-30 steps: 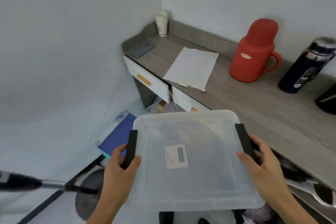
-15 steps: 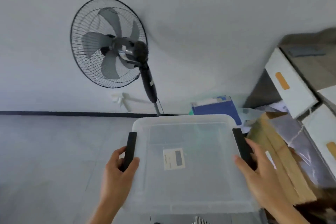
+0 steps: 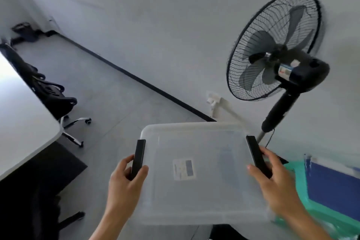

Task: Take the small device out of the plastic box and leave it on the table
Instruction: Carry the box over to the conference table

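Note:
I carry a translucent plastic box (image 3: 200, 197) with its lid on, held level in front of me above the floor. A small white label sits on the middle of the lid. My left hand (image 3: 124, 183) grips the black clip handle on the box's left side. My right hand (image 3: 276, 183) grips the black clip handle on the right side. The small device is not visible through the cloudy lid.
A black standing fan (image 3: 276, 54) stands by the wall at the right. A white table (image 3: 23, 122) edge is at the left, with black office chairs (image 3: 56, 99) beside it. A blue and green item (image 3: 331, 187) lies at the lower right.
My view has swung far to the left, away from the wooden desk with the red jug, past the fan, toward the white table. Both hands keep the same grip on the box.

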Demonstrator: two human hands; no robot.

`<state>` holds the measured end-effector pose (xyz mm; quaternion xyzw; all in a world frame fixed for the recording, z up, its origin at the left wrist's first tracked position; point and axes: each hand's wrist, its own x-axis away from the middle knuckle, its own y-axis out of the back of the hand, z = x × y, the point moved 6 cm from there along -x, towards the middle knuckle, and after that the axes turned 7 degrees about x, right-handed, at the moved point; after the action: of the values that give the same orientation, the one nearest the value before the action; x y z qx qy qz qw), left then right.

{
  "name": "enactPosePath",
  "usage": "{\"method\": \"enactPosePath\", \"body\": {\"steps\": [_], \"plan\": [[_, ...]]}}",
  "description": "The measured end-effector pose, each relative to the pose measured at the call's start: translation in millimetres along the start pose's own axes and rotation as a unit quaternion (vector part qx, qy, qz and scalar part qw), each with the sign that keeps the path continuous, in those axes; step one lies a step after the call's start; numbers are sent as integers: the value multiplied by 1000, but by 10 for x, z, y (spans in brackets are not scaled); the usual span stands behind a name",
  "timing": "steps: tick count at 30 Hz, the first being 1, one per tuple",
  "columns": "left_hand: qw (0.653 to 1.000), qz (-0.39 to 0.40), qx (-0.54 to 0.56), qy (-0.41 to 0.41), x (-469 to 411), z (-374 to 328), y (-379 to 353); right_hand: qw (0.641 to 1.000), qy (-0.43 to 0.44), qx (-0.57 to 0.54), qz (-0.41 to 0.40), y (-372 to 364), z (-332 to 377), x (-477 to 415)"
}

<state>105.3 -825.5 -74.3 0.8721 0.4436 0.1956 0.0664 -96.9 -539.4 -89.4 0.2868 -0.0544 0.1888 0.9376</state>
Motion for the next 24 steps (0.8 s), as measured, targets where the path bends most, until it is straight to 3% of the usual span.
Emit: {"method": "enactPosePath", "body": {"steps": [15, 24], "plan": [[968, -231, 86, 49, -2021, -352, 812, 968, 106, 22, 226, -1981, 1829, -2672], [941, -300, 140, 67, -3532, -276, 1572, 948, 147, 45, 278, -3528, 2961, -3759]]}}
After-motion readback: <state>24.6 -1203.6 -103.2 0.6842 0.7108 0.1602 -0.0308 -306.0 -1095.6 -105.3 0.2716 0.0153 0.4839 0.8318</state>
